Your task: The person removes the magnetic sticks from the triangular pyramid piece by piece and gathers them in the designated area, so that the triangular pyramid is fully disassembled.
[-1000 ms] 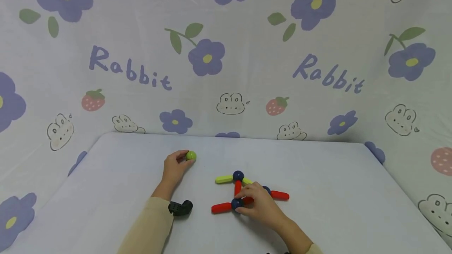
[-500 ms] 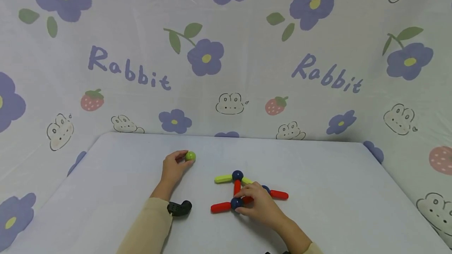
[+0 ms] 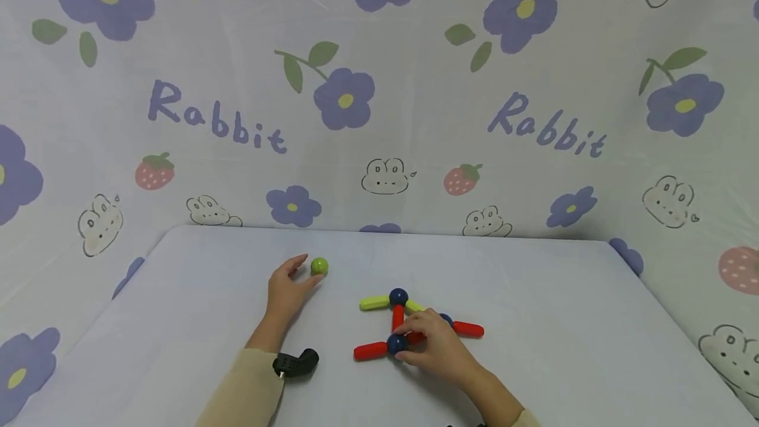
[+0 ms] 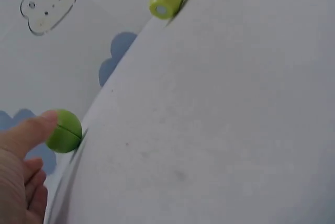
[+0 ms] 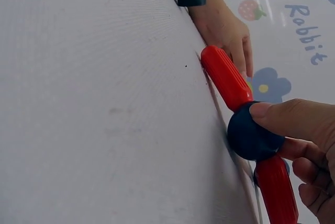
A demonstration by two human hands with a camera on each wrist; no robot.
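A small green ball [image 3: 319, 266] sits on the table toward the back. Beside it is my left hand [image 3: 287, 290], thumb and fingers spread apart, the thumb near or touching the ball. In the left wrist view the thumb overlaps the green ball [image 4: 65, 131]. My right hand [image 3: 440, 346] pinches a dark blue ball [image 3: 397, 344] between thumb and fingers. This ball joins red rods [image 3: 371, 351] of a flat magnetic-stick frame on the table. The frame's far corner is another blue ball [image 3: 398, 297] with yellow-green rods [image 3: 375, 303]. My right hand covers part of the frame.
The white table [image 3: 551, 308] runs back to a printed cloth [image 3: 427, 117] with flowers and rabbits. A red rod [image 3: 468, 329] sticks out past the right hand. A black wrist device [image 3: 296, 364] is on the left wrist.
My left hand's fingers have spread and drawn back a little to the left from the green ball, letting it go. The right hand keeps its grip on the blue ball.
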